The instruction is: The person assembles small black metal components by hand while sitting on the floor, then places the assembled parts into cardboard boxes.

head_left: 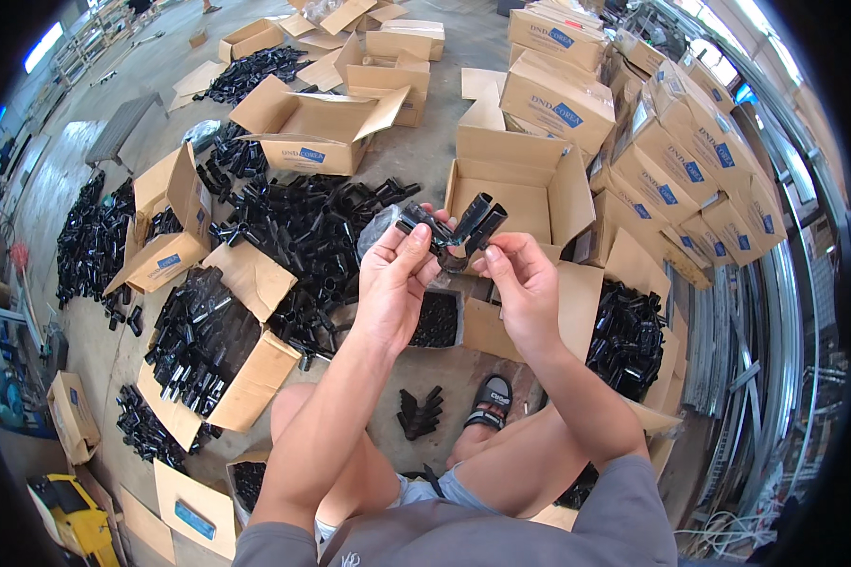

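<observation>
In front of my chest, my left hand is closed on a glossy black pipe fitting, pinched between thumb and fingers. Close beside it, my right hand is closed on another black fitting with tubular ends pointing up. The two pieces meet or nearly touch between my fingertips; whether they are joined I cannot tell. Below my hands, an open box holds small black parts, partly hidden behind my fingers. A small neat stack of black fittings lies on the floor between my legs.
A large heap of black fittings spreads ahead to the left. An opened carton of fittings lies left, another pile right. An open carton stands beyond my hands. Stacked cartons and metal profiles line the right.
</observation>
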`<state>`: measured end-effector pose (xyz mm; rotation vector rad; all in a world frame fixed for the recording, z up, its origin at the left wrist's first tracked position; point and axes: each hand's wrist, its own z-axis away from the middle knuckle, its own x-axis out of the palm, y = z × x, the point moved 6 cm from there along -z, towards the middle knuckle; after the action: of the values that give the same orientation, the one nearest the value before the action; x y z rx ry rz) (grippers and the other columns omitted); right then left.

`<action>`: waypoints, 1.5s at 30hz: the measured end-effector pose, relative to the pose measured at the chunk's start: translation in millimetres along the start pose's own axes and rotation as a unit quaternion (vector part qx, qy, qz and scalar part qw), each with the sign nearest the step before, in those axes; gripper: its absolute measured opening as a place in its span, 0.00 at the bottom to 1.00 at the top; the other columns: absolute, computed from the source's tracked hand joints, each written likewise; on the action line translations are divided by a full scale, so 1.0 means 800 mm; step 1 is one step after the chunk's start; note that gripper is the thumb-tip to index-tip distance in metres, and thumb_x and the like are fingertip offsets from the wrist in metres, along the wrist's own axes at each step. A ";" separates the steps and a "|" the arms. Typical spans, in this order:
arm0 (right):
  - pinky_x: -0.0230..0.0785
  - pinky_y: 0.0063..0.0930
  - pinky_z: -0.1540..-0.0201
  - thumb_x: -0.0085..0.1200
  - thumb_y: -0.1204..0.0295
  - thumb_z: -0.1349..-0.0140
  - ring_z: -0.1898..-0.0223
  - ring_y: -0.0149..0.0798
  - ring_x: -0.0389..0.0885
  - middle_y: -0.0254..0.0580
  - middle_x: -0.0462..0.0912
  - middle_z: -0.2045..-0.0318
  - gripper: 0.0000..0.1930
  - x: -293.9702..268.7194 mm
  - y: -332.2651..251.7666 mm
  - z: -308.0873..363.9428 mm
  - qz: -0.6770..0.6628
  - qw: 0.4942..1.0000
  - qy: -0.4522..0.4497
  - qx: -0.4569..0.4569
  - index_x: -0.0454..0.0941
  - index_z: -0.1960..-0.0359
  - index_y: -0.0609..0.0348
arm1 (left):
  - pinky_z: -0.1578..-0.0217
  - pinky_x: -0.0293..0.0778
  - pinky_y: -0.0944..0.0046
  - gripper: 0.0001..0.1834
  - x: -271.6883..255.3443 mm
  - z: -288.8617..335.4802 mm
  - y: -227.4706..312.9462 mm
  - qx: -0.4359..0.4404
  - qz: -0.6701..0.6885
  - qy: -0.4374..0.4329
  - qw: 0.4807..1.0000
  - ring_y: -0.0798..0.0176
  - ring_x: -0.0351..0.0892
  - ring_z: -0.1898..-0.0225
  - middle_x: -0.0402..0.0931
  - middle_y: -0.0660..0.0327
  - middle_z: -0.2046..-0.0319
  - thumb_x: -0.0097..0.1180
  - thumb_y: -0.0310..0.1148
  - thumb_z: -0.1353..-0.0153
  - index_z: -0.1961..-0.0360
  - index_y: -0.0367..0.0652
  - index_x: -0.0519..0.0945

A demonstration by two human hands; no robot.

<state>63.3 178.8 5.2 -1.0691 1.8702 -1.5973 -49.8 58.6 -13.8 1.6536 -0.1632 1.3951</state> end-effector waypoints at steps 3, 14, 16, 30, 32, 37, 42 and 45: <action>0.74 0.22 0.53 0.56 0.74 0.27 0.59 0.26 0.81 0.34 0.83 0.61 0.07 -0.004 0.003 0.000 0.005 1.000 0.006 0.021 0.78 0.52 0.63 | 0.60 0.80 0.75 0.18 0.003 0.001 0.003 0.019 -0.038 -0.005 0.999 0.72 0.84 0.56 0.83 0.59 0.47 0.59 0.34 0.28 0.40 0.41 0.78; 0.74 0.22 0.53 0.58 0.71 0.27 0.60 0.26 0.82 0.35 0.85 0.58 0.10 -0.003 0.009 0.006 -0.074 0.989 0.028 0.126 0.80 0.49 0.62 | 0.45 0.79 0.65 0.23 0.003 0.004 0.011 0.134 -0.132 -0.026 0.982 0.63 0.82 0.43 0.83 0.55 0.45 0.63 0.25 0.33 0.37 0.36 0.76; 0.74 0.22 0.52 0.58 0.71 0.27 0.60 0.26 0.82 0.34 0.86 0.59 0.10 -0.005 0.010 0.005 -0.066 0.992 0.024 0.105 0.80 0.49 0.62 | 0.44 0.78 0.64 0.23 0.005 0.005 0.010 0.138 -0.126 -0.030 0.982 0.63 0.82 0.43 0.82 0.54 0.45 0.63 0.24 0.33 0.37 0.36 0.76; 0.77 0.26 0.50 0.55 0.63 0.25 0.57 0.31 0.85 0.39 0.86 0.57 0.14 0.001 0.013 0.014 -0.147 0.961 0.038 0.231 0.81 0.50 0.63 | 0.47 0.76 0.70 0.26 0.031 0.024 0.026 0.202 -0.442 -0.089 0.869 0.73 0.79 0.44 0.83 0.60 0.44 0.70 0.19 0.43 0.42 0.37 0.80; 0.77 0.26 0.51 0.55 0.62 0.25 0.57 0.30 0.85 0.38 0.86 0.57 0.15 -0.008 0.025 0.011 -0.116 0.963 0.049 0.237 0.82 0.50 0.63 | 0.47 0.76 0.70 0.26 0.028 0.025 0.018 0.204 -0.468 -0.105 0.853 0.72 0.80 0.44 0.83 0.59 0.44 0.70 0.19 0.43 0.42 0.37 0.80; 0.76 0.23 0.55 0.56 0.60 0.25 0.62 0.26 0.83 0.33 0.84 0.63 0.16 -0.019 0.036 0.003 -0.036 0.975 0.049 0.212 0.82 0.52 0.62 | 0.39 0.74 0.62 0.25 0.027 0.024 0.002 0.087 -0.371 -0.142 0.914 0.65 0.74 0.36 0.73 0.53 0.33 0.69 0.27 0.38 0.39 0.38 0.78; 0.73 0.21 0.55 0.57 0.65 0.26 0.62 0.22 0.80 0.33 0.85 0.63 0.14 -0.004 0.024 0.002 0.090 0.986 -0.003 0.137 0.82 0.52 0.65 | 0.47 0.79 0.67 0.22 0.000 0.011 -0.011 -0.107 -0.135 -0.079 0.982 0.65 0.76 0.39 0.72 0.55 0.34 0.58 0.39 0.27 0.37 0.40 0.76; 0.72 0.19 0.57 0.57 0.68 0.26 0.62 0.21 0.78 0.33 0.85 0.62 0.12 0.003 0.027 0.003 0.112 0.990 -0.039 0.077 0.81 0.50 0.66 | 0.54 0.80 0.72 0.19 -0.007 0.014 -0.027 -0.190 -0.171 -0.088 0.963 0.73 0.82 0.50 0.81 0.65 0.47 0.54 0.38 0.24 0.37 0.41 0.77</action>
<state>57.9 176.4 -16.1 -0.8123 1.7168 -1.5198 -30.3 59.8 -29.3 1.4012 -0.2193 0.8918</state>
